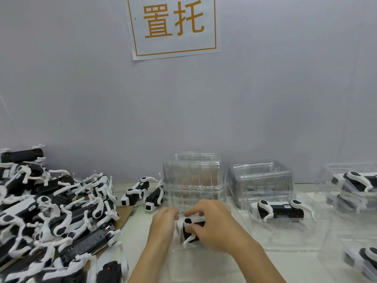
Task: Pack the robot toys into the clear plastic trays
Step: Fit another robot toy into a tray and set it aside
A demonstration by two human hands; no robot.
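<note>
We see a heap of robot toys (pixel 51 217) at left. At near centre, over a clear tray (pixel 195 264), our left hand (pixel 163 225) and right hand (pixel 214 225) both grip one toy (pixel 190 227), its long axis running left-right.

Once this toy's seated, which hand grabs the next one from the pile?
Left, probably. The left hand is on the side of the loose robot toy pile, with two stray toys close by. The right hand grips the robot toy over the clear tray and would have to cross over.
</note>
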